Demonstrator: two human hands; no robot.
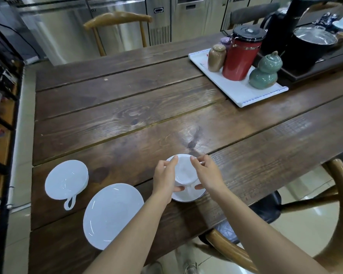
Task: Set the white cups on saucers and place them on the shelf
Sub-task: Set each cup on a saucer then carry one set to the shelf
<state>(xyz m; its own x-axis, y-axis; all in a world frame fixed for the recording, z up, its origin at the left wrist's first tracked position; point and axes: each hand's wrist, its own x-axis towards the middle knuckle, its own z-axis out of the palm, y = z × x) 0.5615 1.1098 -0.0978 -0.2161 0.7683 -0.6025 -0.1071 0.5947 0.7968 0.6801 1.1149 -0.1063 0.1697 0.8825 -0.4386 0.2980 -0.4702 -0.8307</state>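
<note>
- White ceramic cup sits between both hands near the front edge of the dark brown plank table, over a white saucer with a thin dark rim; whether the cup's base touches the saucer cannot be told.
- Left hand curls round the cup's left side: one fingertip lies on the far rim, the thumb presses near the lower edge, so the hand is closed partway onto the cup.
- Right hand mirrors it on the right side, with fingers on the far rim and the thumb close to the cup's small handle at the near edge; its grip is likewise partly closed on the cup.
- Both bare forearms reach in from the bottom of the view.
- A larger plain white plate lies just left of the left forearm, overhanging the table's front edge slightly.
- Further left stands a second white cup with a loop handle, its handle pointing toward the person; it is apart from the plate.
- At the far right a white rectangular tray carries a red canister with a black lid, a small brown jar and a green gourd-shaped jar.
- A shelf unit with a dark frame runs along the left side.
</note>
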